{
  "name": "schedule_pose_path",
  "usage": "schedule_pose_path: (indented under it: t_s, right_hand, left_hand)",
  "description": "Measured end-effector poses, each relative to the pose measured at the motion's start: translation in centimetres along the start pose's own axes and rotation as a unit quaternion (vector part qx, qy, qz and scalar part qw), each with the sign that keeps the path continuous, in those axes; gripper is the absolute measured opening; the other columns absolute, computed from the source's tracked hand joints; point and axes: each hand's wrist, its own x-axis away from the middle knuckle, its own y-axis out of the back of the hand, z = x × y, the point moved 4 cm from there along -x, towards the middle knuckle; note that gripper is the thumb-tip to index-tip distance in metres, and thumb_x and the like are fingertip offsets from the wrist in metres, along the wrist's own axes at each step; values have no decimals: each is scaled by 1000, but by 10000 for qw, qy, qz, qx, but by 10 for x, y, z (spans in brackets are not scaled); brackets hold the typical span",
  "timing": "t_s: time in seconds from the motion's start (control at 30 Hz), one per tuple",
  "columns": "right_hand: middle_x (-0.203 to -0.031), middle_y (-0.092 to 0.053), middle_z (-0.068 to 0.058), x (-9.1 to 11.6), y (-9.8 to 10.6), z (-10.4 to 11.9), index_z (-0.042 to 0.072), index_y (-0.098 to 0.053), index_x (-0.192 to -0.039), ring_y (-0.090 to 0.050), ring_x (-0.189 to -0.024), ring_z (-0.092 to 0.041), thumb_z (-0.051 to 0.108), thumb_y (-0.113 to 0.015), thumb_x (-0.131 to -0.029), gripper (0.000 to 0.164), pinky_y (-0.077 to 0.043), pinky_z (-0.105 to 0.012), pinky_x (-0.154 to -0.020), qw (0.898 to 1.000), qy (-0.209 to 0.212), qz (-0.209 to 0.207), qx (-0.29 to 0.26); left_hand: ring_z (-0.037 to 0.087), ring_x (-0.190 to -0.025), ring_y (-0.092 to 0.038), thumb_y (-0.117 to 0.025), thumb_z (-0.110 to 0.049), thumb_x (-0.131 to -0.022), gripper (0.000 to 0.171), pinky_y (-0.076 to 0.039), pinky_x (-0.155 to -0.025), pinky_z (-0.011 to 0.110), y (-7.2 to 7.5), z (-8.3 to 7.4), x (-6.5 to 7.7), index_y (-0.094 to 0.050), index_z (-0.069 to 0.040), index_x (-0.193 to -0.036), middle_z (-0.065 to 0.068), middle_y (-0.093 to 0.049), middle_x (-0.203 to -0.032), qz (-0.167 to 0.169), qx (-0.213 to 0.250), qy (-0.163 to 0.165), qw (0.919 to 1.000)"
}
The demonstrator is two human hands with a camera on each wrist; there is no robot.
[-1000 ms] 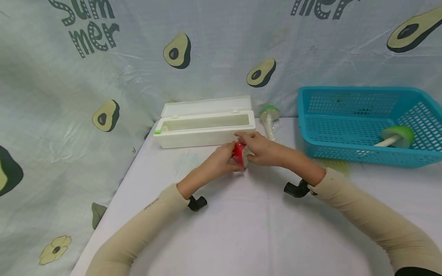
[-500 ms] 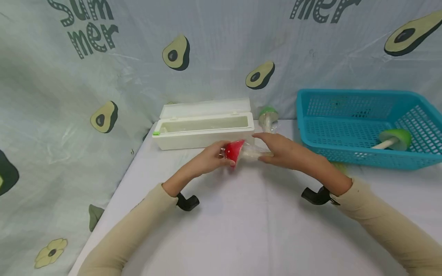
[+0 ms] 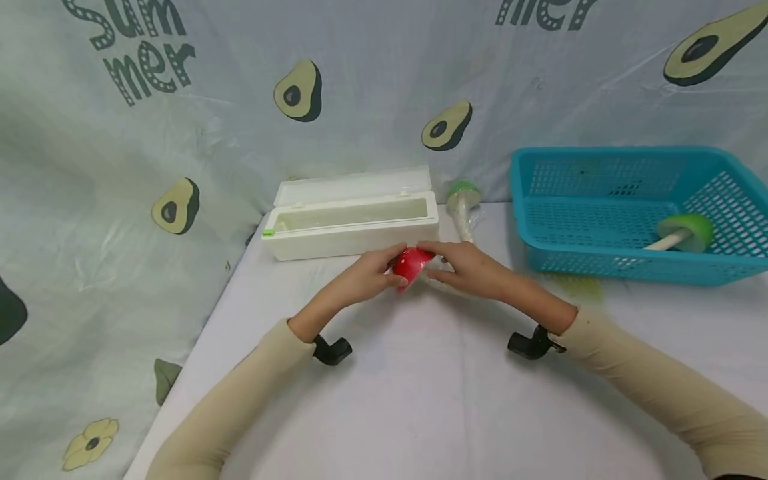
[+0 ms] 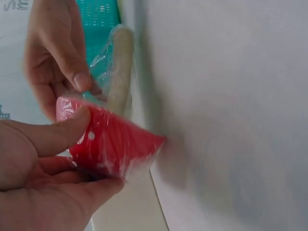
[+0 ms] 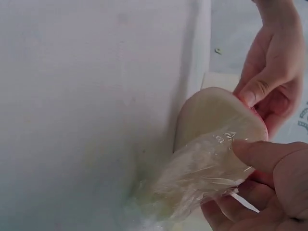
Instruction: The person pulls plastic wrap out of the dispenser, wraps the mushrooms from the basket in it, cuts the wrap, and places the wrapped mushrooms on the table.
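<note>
A red-capped mushroom (image 3: pixel 411 264) in clear wrap (image 5: pixel 202 168) is held just in front of the white box (image 3: pixel 348 241), near its right end. The left hand (image 3: pixel 367 279) has the red cap clamped between thumb and fingers. The right hand (image 3: pixel 471 268), on the far side of the cap, pinches the wrap at the cap's edge between thumb and fingers.

The white box has its lid (image 3: pixel 354 187) raised behind it, its long pale interior facing up, and a green tab (image 3: pixel 267 232) at its left end. Just right of the white box stands a wrapped green-capped mushroom (image 3: pixel 464 193). Farther right of the white box sits the blue basket (image 3: pixel 576 263), with another green mushroom (image 3: pixel 690 231) lying towards its right end.

The left wrist view shows the pale stem (image 4: pixel 120 72) inside the film, largely hidden by the right hand in the head view; the right wrist view shows the cap's flat, pale underside and the crumpled film over it.

Half a second ago the right hand was spread beside the stem, off the cap; now it meets the cap's edge.
</note>
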Motion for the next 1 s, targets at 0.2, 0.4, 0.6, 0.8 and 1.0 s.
schedule_pose_path:
  t_s: [0.2,0.4,0.6,0.8,1.0]
  right_hand:
    - [-148,-53,-17,-6,-2,-8,1,-38,-153,-52,-133,-34,13,-85,-83,85,-49,-48,-105,9996,-76,190,-182]
    - [-162,-29,-19,-3,-1,-14,5,-18,-161,-33,-145,-39,8,-87,-79,108,-43,-54,-110,9985,-403,348,128]
    - [-140,-53,-20,9,8,-18,5,-32,-154,-55,-122,-38,11,-82,-86,84,-50,-50,-102,9923,-1034,-15,684]
    - [-113,-70,-16,16,8,-16,1,-63,-125,-66,-100,-31,8,-72,-95,32,-56,-45,-87,9939,-289,-130,1057]
    - [-102,-73,-15,25,9,-17,-3,-70,-114,-68,-88,-30,7,-67,-97,19,-57,-43,-79,9907,5,-397,1302]
  left_hand:
    - [32,-132,-54,-68,-9,-98,65,-49,-106,41,2,0,-6,-36,0,-154,19,-51,-148,-300,168,132,9993]
    - [34,-134,-53,-72,-16,-96,65,-49,-106,44,1,8,-2,-40,-8,-152,17,-49,-151,-581,498,348,9965]
    - [31,-125,-56,-69,-28,-98,57,-51,-102,47,10,16,6,-48,-6,-146,15,-55,-140,-742,1278,1037,9836]
    - [28,-128,-55,-65,-40,-99,64,-47,-107,46,15,21,11,-45,-6,-149,11,-52,-145,-513,1579,1127,9797]
    - [30,-125,-61,-73,-14,-94,57,-51,-104,42,12,23,10,-51,-4,-146,10,-55,-147,-572,1536,647,9844]
